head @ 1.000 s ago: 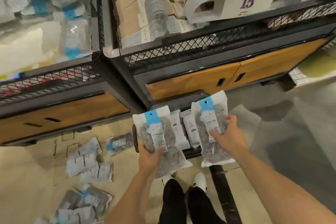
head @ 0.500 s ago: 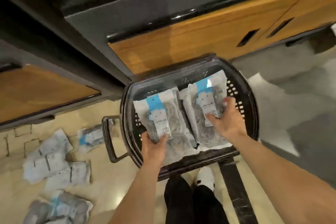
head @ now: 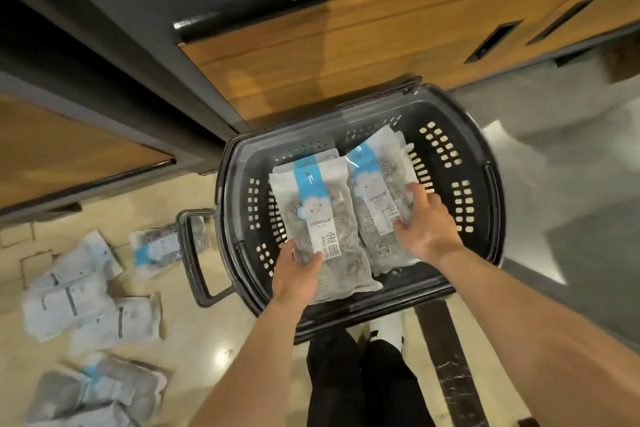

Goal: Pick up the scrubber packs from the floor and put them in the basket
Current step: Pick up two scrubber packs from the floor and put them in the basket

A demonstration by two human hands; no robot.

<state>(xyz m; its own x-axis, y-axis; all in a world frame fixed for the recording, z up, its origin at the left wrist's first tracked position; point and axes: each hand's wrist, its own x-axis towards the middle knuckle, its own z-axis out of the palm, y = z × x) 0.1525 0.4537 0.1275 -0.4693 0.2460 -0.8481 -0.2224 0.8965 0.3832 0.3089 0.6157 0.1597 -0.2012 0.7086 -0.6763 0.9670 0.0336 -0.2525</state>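
Note:
A black plastic basket (head: 460, 163) with a perforated wall stands on the floor in front of me. Inside it, my left hand (head: 296, 276) grips the lower end of one clear scrubber pack (head: 315, 198) with a blue strip and a white label. My right hand (head: 427, 227) holds a second scrubber pack (head: 375, 180) beside it, thumb on the label. Both packs lie low in the basket. Several more packs (head: 72, 298) are scattered on the beige floor at the left, and one pack (head: 154, 248) lies next to the basket's handle (head: 194, 260).
A dark shelf unit with wooden drawer fronts (head: 346, 45) stands just behind the basket, and another wooden front (head: 62, 149) is at the left. My legs and white shoes (head: 388, 326) are below the basket. Grey floor (head: 571, 218) lies to the right.
The view has tilted down from the shelves to the basket. Both hands have lowered their packs from above the basket down into it.

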